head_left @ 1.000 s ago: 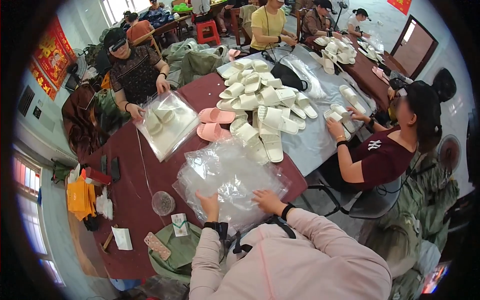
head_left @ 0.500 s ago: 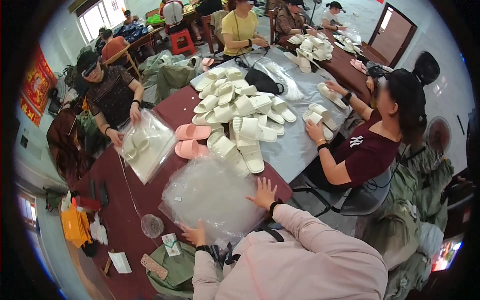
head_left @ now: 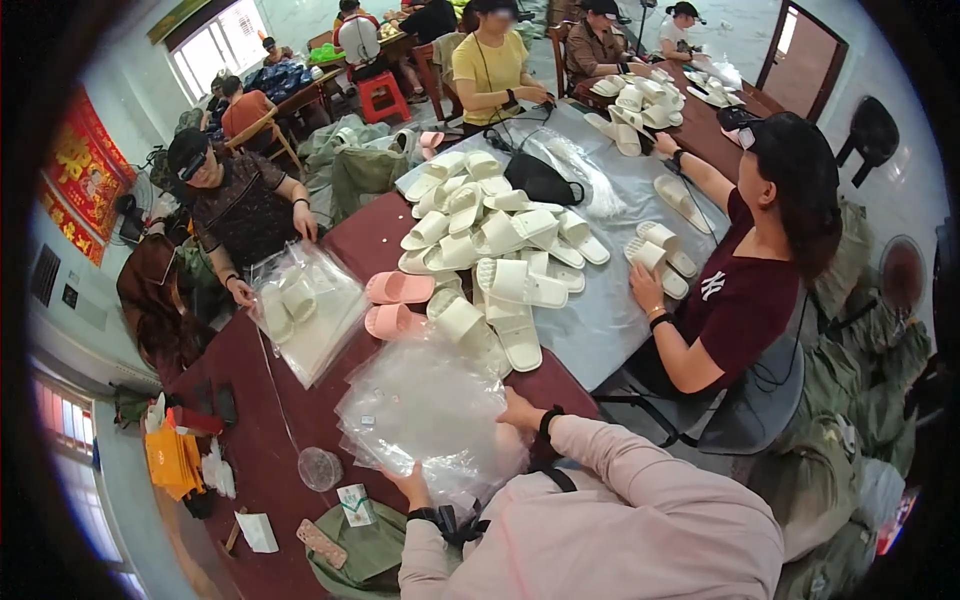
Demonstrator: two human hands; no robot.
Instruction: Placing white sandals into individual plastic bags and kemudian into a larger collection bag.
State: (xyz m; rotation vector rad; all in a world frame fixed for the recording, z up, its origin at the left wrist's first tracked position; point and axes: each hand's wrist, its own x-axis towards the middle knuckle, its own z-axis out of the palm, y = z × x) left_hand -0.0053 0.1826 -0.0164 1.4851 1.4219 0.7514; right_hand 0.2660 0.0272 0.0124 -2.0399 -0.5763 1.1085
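A loose stack of clear plastic bags [head_left: 420,410] lies in front of me on the dark red table, its near end close to my body. My left hand [head_left: 411,487] grips the stack's near left edge, thumb on the upper side. At the right edge, my right hand [head_left: 518,412] has its thumb over the plastic, while its fingers are partly covered by the bags and show through them. Just past the stack, two pink slippers [head_left: 397,320] sit beside a big heap of cream slippers [head_left: 500,230]; a few of these reach the far edge of the bags.
A co-worker at left handles bagged cream slippers [head_left: 290,305]; another at right touches a pair [head_left: 660,255] on the grey-covered table [head_left: 610,320]. Near my left arm are a round clear container [head_left: 319,468], a small white box [head_left: 356,505], a phone [head_left: 322,545] and green cloth [head_left: 375,550].
My right hand has gone from spread flat on the bags to gripping their right edge. My left hand has closed on the left edge. The right co-worker's far hand has reached farther away.
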